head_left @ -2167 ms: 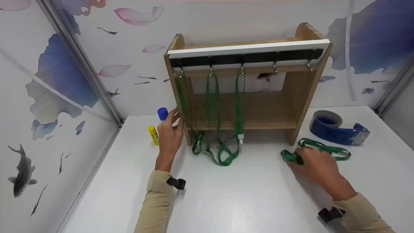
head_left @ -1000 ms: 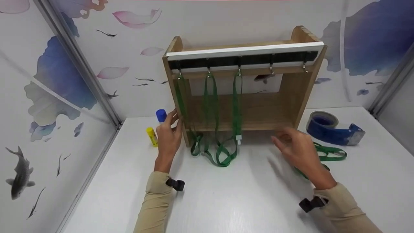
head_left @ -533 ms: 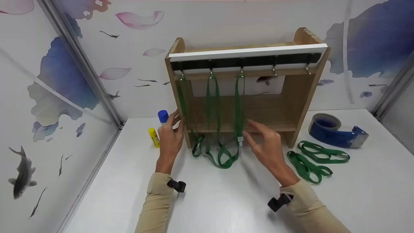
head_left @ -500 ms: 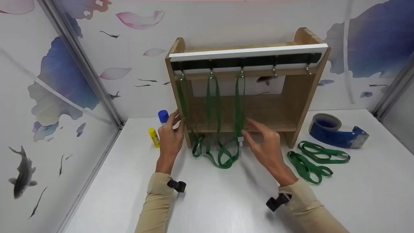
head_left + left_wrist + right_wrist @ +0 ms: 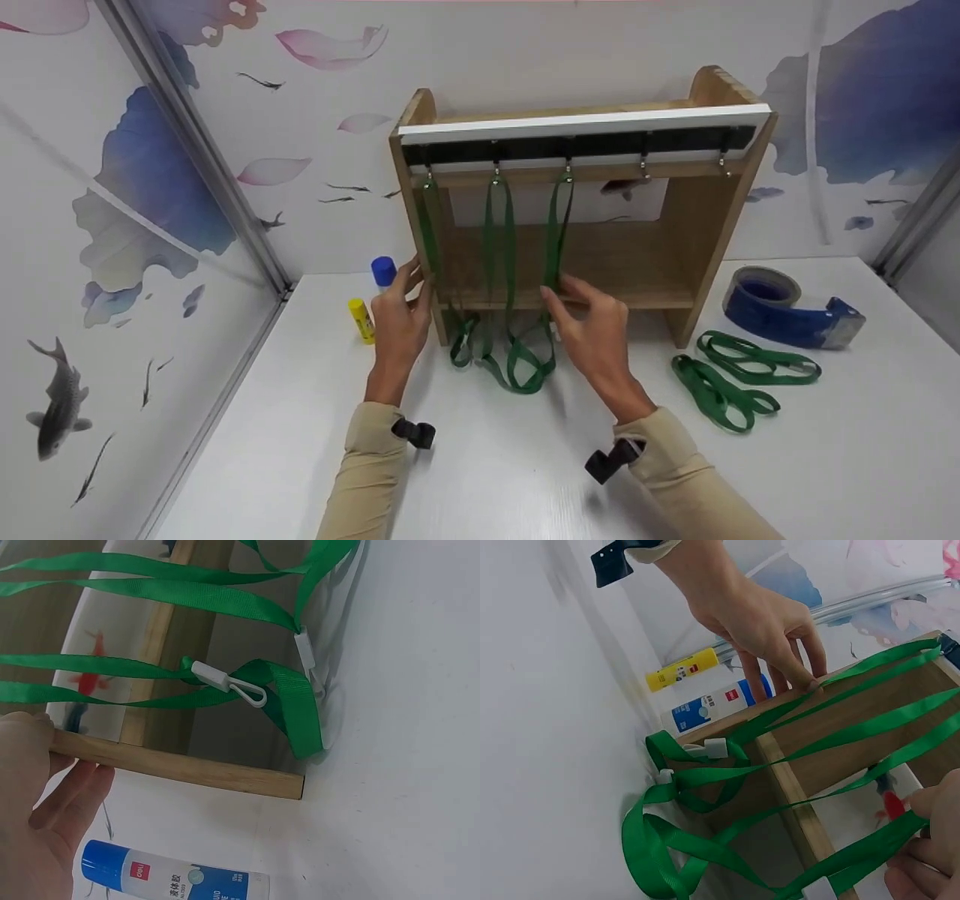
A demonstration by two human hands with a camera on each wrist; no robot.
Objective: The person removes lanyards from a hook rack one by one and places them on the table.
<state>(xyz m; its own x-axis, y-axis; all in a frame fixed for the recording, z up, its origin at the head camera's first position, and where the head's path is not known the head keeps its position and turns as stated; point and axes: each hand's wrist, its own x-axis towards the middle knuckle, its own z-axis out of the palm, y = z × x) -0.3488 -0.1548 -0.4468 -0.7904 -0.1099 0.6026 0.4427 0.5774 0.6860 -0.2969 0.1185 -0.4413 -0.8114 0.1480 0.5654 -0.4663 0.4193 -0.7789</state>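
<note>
A wooden rack (image 5: 697, 217) stands at the back of the white table, with a row of metal hooks under its top bar. Three green lanyards (image 5: 496, 247) hang from the left hooks, and their ends pool on the table. My left hand (image 5: 405, 304) grips the rack's left side panel (image 5: 180, 769), thumb on one face and fingers on the other. My right hand (image 5: 574, 300) pinches the third hanging lanyard (image 5: 870, 847) low down, near the bottom shelf. White plastic clips (image 5: 225, 682) show on the lanyard ends.
Two loose green lanyards (image 5: 731, 375) lie on the table right of the rack. A blue tape dispenser (image 5: 787, 311) sits behind them. A blue-capped glue stick (image 5: 383, 270) and a yellow one (image 5: 361, 319) lie left of the rack, near the wall.
My right hand let go of a loose lanyard on the right, crossed leftward and took hold of the third hanging lanyard. The left hand stayed on the rack's side.
</note>
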